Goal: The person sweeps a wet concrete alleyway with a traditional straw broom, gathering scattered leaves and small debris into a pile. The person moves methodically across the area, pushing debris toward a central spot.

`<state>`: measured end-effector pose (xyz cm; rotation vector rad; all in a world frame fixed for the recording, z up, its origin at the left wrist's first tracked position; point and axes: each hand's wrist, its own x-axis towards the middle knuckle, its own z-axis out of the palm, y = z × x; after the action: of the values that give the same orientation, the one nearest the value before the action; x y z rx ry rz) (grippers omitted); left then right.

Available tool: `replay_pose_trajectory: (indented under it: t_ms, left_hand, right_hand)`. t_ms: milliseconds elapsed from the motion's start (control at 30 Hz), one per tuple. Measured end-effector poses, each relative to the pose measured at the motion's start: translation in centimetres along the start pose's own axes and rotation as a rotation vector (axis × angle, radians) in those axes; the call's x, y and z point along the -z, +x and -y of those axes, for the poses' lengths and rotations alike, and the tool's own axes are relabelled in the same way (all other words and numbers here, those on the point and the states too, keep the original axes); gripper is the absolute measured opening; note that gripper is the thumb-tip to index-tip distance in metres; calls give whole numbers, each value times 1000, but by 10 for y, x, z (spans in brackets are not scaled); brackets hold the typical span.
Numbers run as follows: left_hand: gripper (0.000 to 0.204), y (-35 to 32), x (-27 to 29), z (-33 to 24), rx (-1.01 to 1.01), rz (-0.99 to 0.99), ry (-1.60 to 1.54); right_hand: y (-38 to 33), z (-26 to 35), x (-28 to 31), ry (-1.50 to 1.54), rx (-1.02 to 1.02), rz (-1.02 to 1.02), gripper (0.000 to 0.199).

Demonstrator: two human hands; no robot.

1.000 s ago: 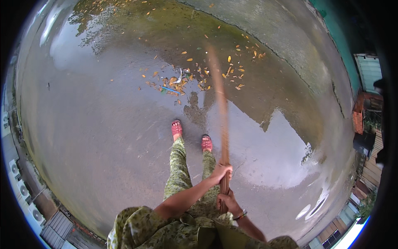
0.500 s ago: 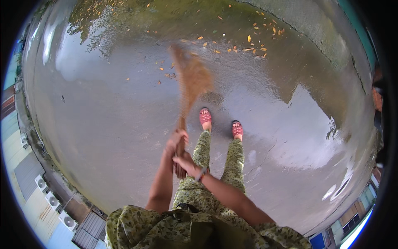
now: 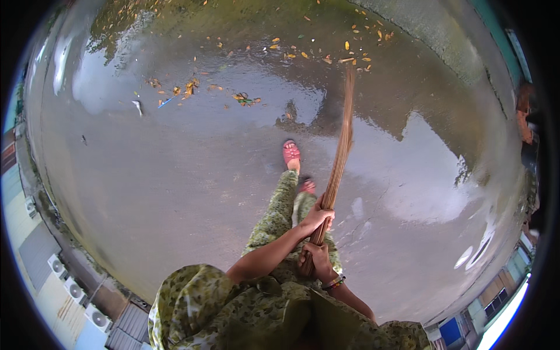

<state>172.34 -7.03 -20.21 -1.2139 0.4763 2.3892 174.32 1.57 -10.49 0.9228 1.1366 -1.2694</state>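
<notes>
A long brown stick broom [image 3: 340,153] slants up and to the right from in front of my body. My left hand [image 3: 317,218] wraps round it partway up. Below, close to the butt end, my right hand [image 3: 318,258] grips the same broom, a beaded bracelet on its wrist. The broom's narrow tip reaches far out over the wet ground, near a few yellow leaves [image 3: 357,65]. Small clumps of leaves [image 3: 246,99] lie on the wet pavement to the left of the tip. My feet are in red sandals; one sandal [image 3: 291,151] is plainly seen, the other is partly behind the broom and my leg.
Shallow water covers much of the pavement [image 3: 175,192] and reflects sky and trees. A white scrap [image 3: 137,107] and a blue strip [image 3: 165,102] lie at the left. A raised concrete edge [image 3: 431,49] runs along the far right. Air-conditioner units [image 3: 74,289] stand by buildings at lower left.
The broom and both hands have swung from left to right. Leaf clumps and scraps now lie spread at the left. My right foot has shifted behind the left.
</notes>
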Motion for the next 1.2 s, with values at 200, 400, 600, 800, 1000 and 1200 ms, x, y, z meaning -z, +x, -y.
replay_pose_trajectory:
  t_ms: [200, 400, 600, 800, 1000, 1200]
  left_hand:
    - [14, 4, 127, 23, -71, -205, 89]
    - [53, -24, 198, -70, -380, -685, 134]
    - [91, -113, 110, 6, -361, -416, 389]
    - [83, -102, 66, 120, 95, 40, 326]
    - [45, -65, 114, 143, 235, 109, 354]
    - [26, -151, 286, 2, 64, -262, 233]
  right_hand:
    - [65, -52, -27, -262, -63, 160, 14]
    - [117, -58, -75, -256, -35, 574, 14]
    - [8, -126, -31, 6, 17, 470, 12]
    - [-46, -192, 20, 212, 83, 20, 15]
    - [-11, -194, -9, 397, 11, -72, 14]
    - [56, -226, -180, 23, -175, 142, 10]
